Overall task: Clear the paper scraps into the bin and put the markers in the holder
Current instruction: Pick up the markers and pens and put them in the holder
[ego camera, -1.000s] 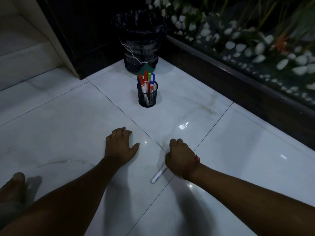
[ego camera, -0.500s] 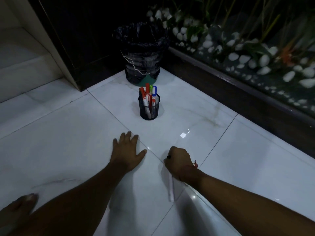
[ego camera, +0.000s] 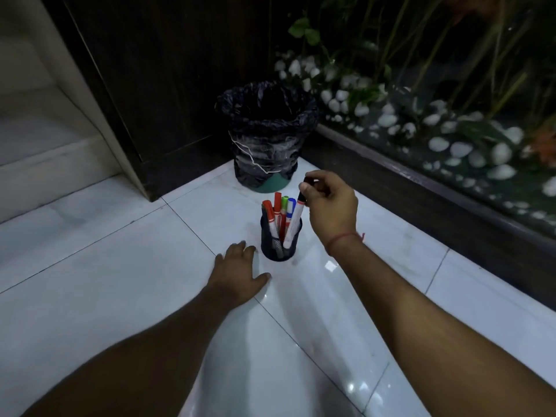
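Note:
A black mesh holder (ego camera: 280,242) stands on the white tiled floor with several markers (ego camera: 278,213) upright in it, capped red, green and blue. My right hand (ego camera: 329,210) hovers just right of the holder and pinches the black cap of a white marker (ego camera: 293,224), whose lower end sits inside the holder. My left hand (ego camera: 240,273) lies flat on the floor, fingers spread, just left of the holder. Behind the holder stands a bin (ego camera: 266,135) lined with a black bag. No paper scraps show on the floor.
A dark wooden panel (ego camera: 168,85) fills the corner behind the bin. A planter ledge (ego camera: 421,176) with white pebbles and plants runs along the right. A pale step (ego camera: 45,145) rises at the left.
My right hand lifted the white marker off the floor and carried it forward into the holder. My left hand stayed flat on the floor while the view moved closer to the holder.

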The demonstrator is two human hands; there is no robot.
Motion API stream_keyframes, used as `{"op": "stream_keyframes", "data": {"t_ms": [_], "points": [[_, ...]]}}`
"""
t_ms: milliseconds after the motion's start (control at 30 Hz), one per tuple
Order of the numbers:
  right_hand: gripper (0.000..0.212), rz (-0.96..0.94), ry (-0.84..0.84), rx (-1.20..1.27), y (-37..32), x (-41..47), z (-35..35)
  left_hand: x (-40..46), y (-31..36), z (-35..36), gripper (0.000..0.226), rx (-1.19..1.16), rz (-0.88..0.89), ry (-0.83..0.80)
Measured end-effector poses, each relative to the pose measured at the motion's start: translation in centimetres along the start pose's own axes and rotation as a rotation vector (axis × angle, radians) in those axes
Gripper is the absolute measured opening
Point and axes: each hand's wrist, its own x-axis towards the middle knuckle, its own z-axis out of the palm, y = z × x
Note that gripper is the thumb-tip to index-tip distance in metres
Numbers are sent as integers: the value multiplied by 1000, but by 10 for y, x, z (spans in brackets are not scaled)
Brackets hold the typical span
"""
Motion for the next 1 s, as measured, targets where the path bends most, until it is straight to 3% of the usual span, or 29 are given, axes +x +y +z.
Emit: {"op": "stream_keyframes", "data": {"t_ms": [333,533,667,767,900,1000], "points": [[15,-157,170,-18,11,18,29,20,3,-1,85,121,44,-16],[23,-184,-34,-323,29,9,37,29,3,-15,78,100,60,-29],[37,-88,-58,-397,32,1,30,43,1,-27,72,7,45,-56],[48,-56,-60,-395,35,-4,20,38,-3,-15,82,2,83,-74],[101,196,-357,-475,53,-12,13,30,-10,-3,107,61,89,-102],[86,196,-449,-396,63,-23,15,29,-17,-4,126,67,59,-179]]}}
